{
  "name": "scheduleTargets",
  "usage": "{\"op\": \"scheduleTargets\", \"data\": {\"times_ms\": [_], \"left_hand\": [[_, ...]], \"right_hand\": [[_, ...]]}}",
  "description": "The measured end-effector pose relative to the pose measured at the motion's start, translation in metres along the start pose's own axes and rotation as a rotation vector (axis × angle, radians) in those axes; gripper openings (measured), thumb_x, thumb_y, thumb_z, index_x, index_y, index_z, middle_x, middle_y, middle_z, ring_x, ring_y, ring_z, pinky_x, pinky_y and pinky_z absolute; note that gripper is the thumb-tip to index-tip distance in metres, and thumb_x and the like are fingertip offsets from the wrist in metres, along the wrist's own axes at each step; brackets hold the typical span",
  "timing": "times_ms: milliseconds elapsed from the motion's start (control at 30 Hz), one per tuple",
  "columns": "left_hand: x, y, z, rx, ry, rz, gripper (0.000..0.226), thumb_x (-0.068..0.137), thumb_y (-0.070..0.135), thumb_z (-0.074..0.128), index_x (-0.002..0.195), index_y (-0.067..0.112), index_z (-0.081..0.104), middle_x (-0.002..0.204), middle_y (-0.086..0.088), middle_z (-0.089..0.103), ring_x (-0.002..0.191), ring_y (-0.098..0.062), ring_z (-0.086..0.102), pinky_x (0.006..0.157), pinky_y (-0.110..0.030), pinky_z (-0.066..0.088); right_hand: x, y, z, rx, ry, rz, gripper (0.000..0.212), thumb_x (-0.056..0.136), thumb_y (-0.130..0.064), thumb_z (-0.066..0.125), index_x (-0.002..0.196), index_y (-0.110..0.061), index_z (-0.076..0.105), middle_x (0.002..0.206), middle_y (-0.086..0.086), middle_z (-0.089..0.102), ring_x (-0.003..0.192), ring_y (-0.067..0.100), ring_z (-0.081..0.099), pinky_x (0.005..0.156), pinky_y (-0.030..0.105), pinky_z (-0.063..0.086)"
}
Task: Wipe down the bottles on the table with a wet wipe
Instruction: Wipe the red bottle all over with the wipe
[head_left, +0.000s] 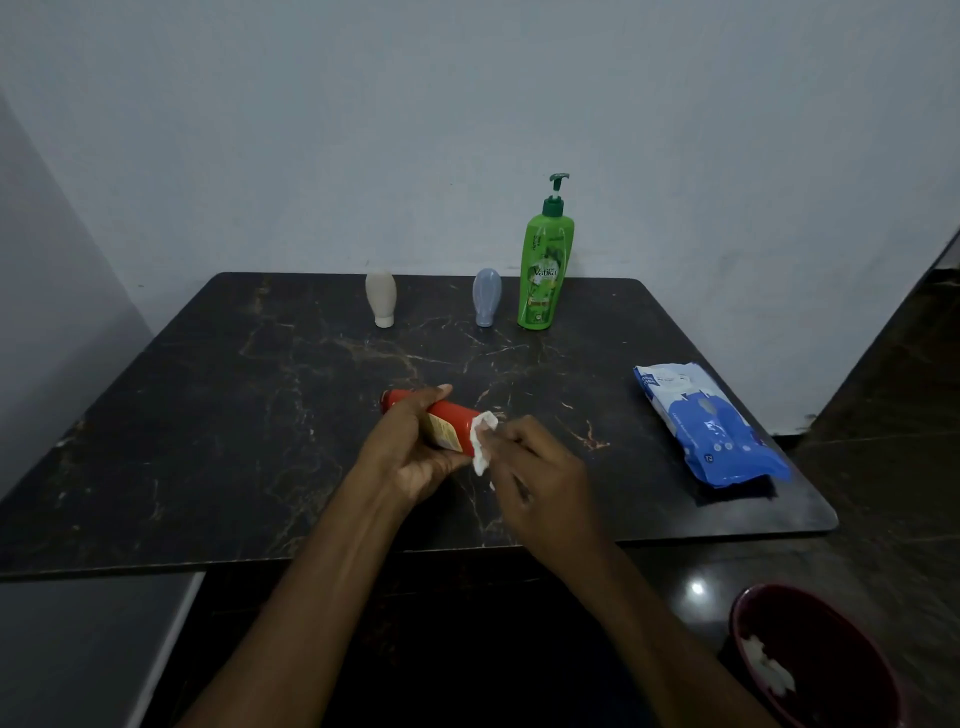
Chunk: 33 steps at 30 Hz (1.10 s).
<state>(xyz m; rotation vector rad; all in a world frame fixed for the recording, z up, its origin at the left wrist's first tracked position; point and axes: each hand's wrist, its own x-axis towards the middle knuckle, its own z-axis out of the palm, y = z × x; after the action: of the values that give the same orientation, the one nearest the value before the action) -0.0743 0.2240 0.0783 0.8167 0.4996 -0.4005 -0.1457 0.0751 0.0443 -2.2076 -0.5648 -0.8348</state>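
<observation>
My left hand (415, 447) grips a red bottle (451, 415) with a yellow label, held on its side just above the dark marble table (208, 415). My right hand (540, 473) holds a white wet wipe (482, 444) against the bottle's right end. At the back of the table stand a cream squeeze bottle (381, 298) and a pale blue squeeze bottle (487, 296), both cap down, and a tall green pump bottle (545, 265) to their right.
A blue pack of wet wipes (709, 426) lies near the table's right edge. On the floor at the lower right sits a dark red bin (810, 654) with used white wipes inside. A pale wall rises behind the table.
</observation>
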Motion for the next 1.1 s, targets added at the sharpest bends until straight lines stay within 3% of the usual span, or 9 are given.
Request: {"op": "scheduleTargets", "data": {"times_ms": [133,233,300,533,633,800,933,1033,1100], "left_hand": [[0.001,0.004,-0.002,0.006,0.042,0.007,0.081,0.079,0.004,0.079,0.147,0.013,0.037,0.124,-0.027,0.051,0.114,-0.054,0.056,0.077,-0.075,0.054],[-0.002,0.002,-0.002,0.007,0.03,0.016,0.078,0.079,0.004,0.078,0.145,0.012,0.038,0.125,-0.027,0.051,0.11,-0.051,0.059,0.067,-0.072,0.056],[-0.003,0.0,-0.002,0.014,0.018,0.011,0.075,0.078,0.004,0.078,0.142,0.009,0.039,0.127,-0.029,0.051,0.109,-0.051,0.061,0.066,-0.07,0.057],[-0.002,0.003,-0.003,0.005,0.033,0.004,0.068,0.083,0.004,0.077,0.14,0.01,0.04,0.126,-0.028,0.052,0.11,-0.052,0.059,0.079,-0.075,0.053],[-0.003,0.001,-0.004,0.003,0.029,-0.004,0.067,0.083,0.004,0.077,0.139,0.01,0.04,0.126,-0.027,0.052,0.112,-0.052,0.058,0.082,-0.075,0.052],[-0.003,0.001,-0.001,0.025,0.031,0.007,0.067,0.084,0.005,0.077,0.141,0.008,0.041,0.126,-0.027,0.053,0.108,-0.049,0.062,0.064,-0.066,0.058],[-0.005,0.005,-0.001,-0.009,0.025,0.003,0.07,0.078,0.002,0.078,0.137,0.012,0.04,0.127,-0.029,0.05,0.117,-0.055,0.056,0.085,-0.076,0.051],[-0.005,0.008,-0.002,-0.037,0.013,0.001,0.089,0.067,0.003,0.08,0.144,0.016,0.037,0.134,-0.029,0.047,0.121,-0.059,0.054,0.086,-0.079,0.047],[-0.005,0.008,-0.002,-0.032,0.025,0.012,0.086,0.072,0.003,0.08,0.145,0.014,0.037,0.132,-0.027,0.05,0.12,-0.055,0.055,0.086,-0.079,0.048]], "right_hand": [[-0.01,0.006,0.001,0.029,0.033,0.056,0.018,0.093,-0.01,0.061,0.105,-0.005,0.073,0.085,0.001,0.059,0.072,0.009,0.057,0.063,0.026,0.05],[-0.005,0.004,-0.007,0.071,0.103,0.105,0.018,0.087,-0.003,0.068,0.104,-0.005,0.074,0.088,-0.002,0.062,0.076,0.002,0.057,0.065,0.012,0.046],[0.001,0.001,-0.008,0.078,0.095,0.088,0.02,0.088,-0.002,0.067,0.107,-0.005,0.073,0.091,-0.001,0.062,0.08,0.003,0.058,0.068,0.012,0.047],[-0.011,0.006,0.007,0.01,-0.005,0.048,0.02,0.088,-0.004,0.064,0.106,-0.005,0.073,0.086,-0.001,0.059,0.073,0.007,0.056,0.067,0.016,0.047],[-0.008,0.003,-0.002,0.063,0.095,0.08,0.016,0.087,-0.008,0.064,0.099,-0.005,0.075,0.084,-0.001,0.061,0.072,0.004,0.056,0.064,0.013,0.046],[-0.001,-0.003,0.002,0.063,0.078,0.025,0.022,0.093,-0.008,0.06,0.111,-0.004,0.072,0.092,0.001,0.062,0.083,0.006,0.058,0.071,0.017,0.05],[-0.012,0.006,0.01,0.023,0.008,0.048,0.018,0.09,-0.006,0.063,0.104,-0.005,0.074,0.086,-0.001,0.059,0.073,0.006,0.056,0.067,0.016,0.047],[-0.018,0.01,0.005,0.058,0.063,0.114,0.013,0.082,0.0,0.067,0.092,-0.006,0.075,0.082,-0.002,0.059,0.068,0.005,0.055,0.063,0.013,0.043],[-0.015,0.007,0.0,0.09,0.125,0.128,0.014,0.082,-0.001,0.068,0.094,-0.005,0.075,0.083,-0.002,0.062,0.071,0.005,0.058,0.063,0.013,0.045]]}}
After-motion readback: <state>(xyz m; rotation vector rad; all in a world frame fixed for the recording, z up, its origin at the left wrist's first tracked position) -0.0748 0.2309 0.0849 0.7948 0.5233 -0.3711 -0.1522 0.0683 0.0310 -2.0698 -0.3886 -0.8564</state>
